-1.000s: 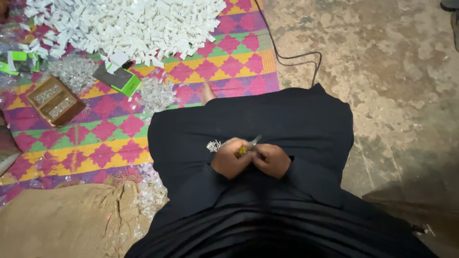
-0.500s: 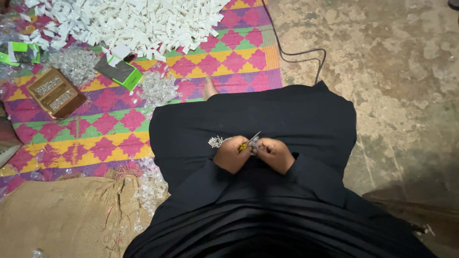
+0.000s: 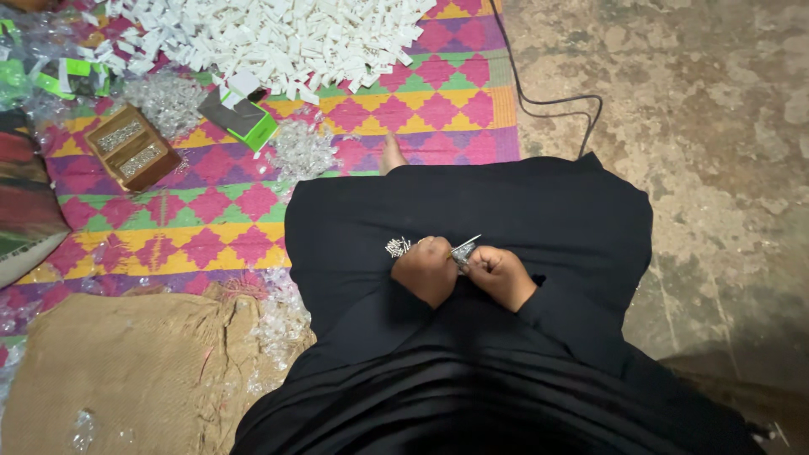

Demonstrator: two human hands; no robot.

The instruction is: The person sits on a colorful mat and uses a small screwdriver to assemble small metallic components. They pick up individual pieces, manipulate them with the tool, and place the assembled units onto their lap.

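Observation:
Both of my hands rest together on my lap, over black cloth. My left hand is closed around a small part, and a little heap of small silver screws lies on the cloth just beside it. In my right hand is a thin metal tool whose tip points up and to the right between the two hands. What the left hand holds is mostly hidden by the fingers.
A big pile of small white plastic parts lies on a pink, yellow and green patterned mat. A small wooden box, a green and black carton, clear plastic bags, burlap, a black cable and bare concrete floor surround me.
The hands stay together on the lap with small working motions. The view has shifted slightly, and the tool's yellow part seen earlier is now covered by the fingers.

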